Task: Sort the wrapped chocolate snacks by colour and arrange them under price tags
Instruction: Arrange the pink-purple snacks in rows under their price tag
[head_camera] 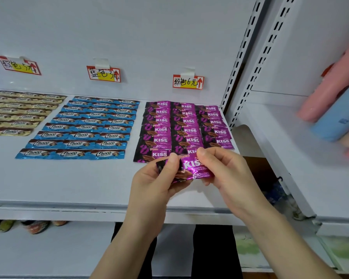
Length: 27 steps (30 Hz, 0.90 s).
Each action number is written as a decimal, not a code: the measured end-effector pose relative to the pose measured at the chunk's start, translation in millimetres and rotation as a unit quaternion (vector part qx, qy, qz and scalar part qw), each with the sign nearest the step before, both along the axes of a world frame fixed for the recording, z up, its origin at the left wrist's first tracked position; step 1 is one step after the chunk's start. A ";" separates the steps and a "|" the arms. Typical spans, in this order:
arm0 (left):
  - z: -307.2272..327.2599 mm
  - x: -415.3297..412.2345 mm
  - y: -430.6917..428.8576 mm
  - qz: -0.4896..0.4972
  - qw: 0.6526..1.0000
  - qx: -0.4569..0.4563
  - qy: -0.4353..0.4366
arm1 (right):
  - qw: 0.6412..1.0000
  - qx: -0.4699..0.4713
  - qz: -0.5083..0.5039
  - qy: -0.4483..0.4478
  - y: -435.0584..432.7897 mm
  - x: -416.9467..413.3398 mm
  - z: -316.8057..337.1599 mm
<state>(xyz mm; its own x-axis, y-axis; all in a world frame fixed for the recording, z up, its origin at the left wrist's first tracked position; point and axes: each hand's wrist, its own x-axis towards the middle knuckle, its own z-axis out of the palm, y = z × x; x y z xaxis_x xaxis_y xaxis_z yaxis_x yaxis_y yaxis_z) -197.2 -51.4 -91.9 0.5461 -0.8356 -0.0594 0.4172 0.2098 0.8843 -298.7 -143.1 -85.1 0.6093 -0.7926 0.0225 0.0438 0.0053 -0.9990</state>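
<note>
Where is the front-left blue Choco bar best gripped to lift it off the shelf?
Pinch the front-left blue Choco bar by its flat crimped left end, coming from the left and above. It lies flat on the shelf, its right end meets the next bar, and another row sits close behind. Only the left end and front edge look free.

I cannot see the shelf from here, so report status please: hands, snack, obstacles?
Left hand and right hand both pinch one purple foil KISS chocolate snack. Held over white metal shelf, at front of laid purple rows. Nothing blocks them.
</note>
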 end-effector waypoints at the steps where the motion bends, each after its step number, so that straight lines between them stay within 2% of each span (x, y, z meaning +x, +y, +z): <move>1: 0.9 1.0 -0.6 -0.003 1.000 0.004 -0.003 | 1.000 0.002 -0.019 0.003 -1.8 -4.0 0.0; 6: -0.6 -0.4 -6.9 -0.077 0.992 0.010 -0.097 | 0.990 -0.080 -0.105 0.057 -12.7 -27.4 -1.5; 11: -7.1 -10.1 -19.2 -0.101 0.991 0.035 -0.078 | 0.981 -0.120 -0.131 0.072 -16.3 -40.0 -10.1; 13: -15.1 -13.3 -25.2 -0.084 0.984 0.065 -0.144 | 0.968 -0.159 -0.157 0.115 -22.5 -43.9 -18.8; 14: -19.7 -14.6 -27.2 -0.063 0.972 0.087 -0.210 | 0.956 -0.187 -0.171 0.147 -26.3 -46.7 -23.1; 16: -28.0 -16.8 -27.0 -0.014 0.919 0.128 -0.372 | 0.923 -0.249 -0.192 0.220 -33.0 -53.7 -28.7; 17: -32.3 -16.2 -26.1 0.018 0.875 0.131 -0.467 | 0.901 -0.282 -0.193 0.267 -35.9 -57.5 -30.4; 19: -43.2 -12.3 -26.4 0.058 0.755 0.082 -0.648 | 0.841 -0.336 -0.185 0.381 -38.7 -63.3 -32.7; 20: -49.0 -12.4 -25.8 0.071 0.711 0.057 -0.697 | 0.808 -0.361 -0.189 0.426 -38.4 -65.9 -33.6; 21: -53.3 -12.3 -25.0 0.073 0.689 0.050 -0.720 | 0.784 -0.385 -0.197 0.446 -36.6 -68.0 -33.8; 22: -55.4 -11.1 -24.7 0.064 0.684 0.059 -0.724 | 0.778 -0.404 -0.200 0.438 -33.3 -69.6 -33.5; 25: -56.8 -7.6 -23.2 0.045 0.683 0.087 -0.724 | 0.816 -0.411 -0.128 0.385 -17.6 -69.8 -35.7; 27: -56.3 -9.0 -21.7 0.053 0.680 0.086 -0.726 | 0.814 -0.422 -0.066 0.394 -12.9 -68.5 -42.8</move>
<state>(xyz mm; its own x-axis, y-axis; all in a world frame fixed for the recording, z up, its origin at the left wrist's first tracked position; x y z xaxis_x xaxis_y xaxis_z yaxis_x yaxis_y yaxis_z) -206.2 -73.1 -148.2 0.1901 -0.8359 0.5149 -0.9318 0.0115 0.3627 -367.3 -156.0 -127.9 0.6087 -0.7570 0.2373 -0.6673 -0.6503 -0.3630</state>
